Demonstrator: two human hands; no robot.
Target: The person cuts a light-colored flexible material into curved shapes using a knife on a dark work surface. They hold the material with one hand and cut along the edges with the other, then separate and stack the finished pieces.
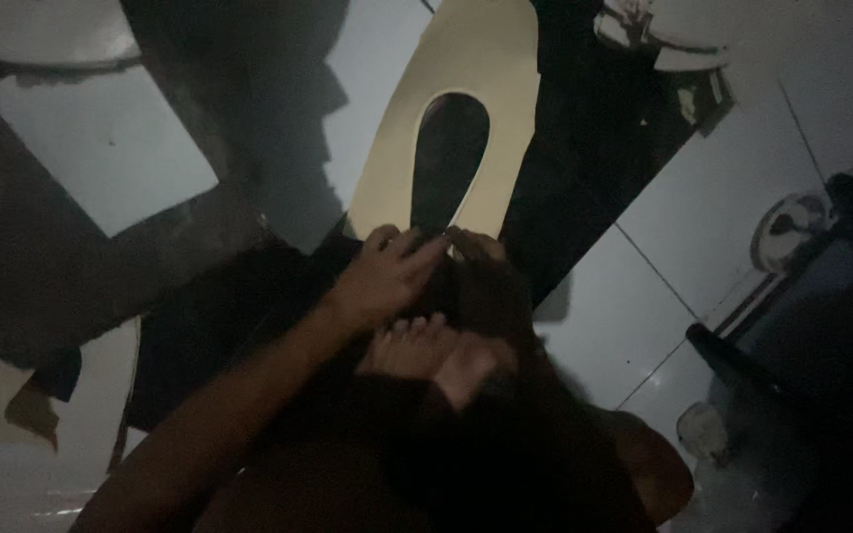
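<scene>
Head view: both hands, left hand (384, 279) and right hand (481, 259), press flat on the cream oval-holed sheet's (466, 59) near end

A pale rectangular sheet (101, 148) lies in the upper left of the frame on a dark material (41, 286) spread across the floor. Above it, at the very top left corner, is the edge of a whitish rounded object (37, 30). White floor tiles (742, 168) fill the right side, crossed by thin grout lines. At the right edge a round metallic thing (790, 229), perhaps a lid, sits beside a dark frame (841, 326). A torn brownish scrap (27, 410) lies at the lower left.
</scene>
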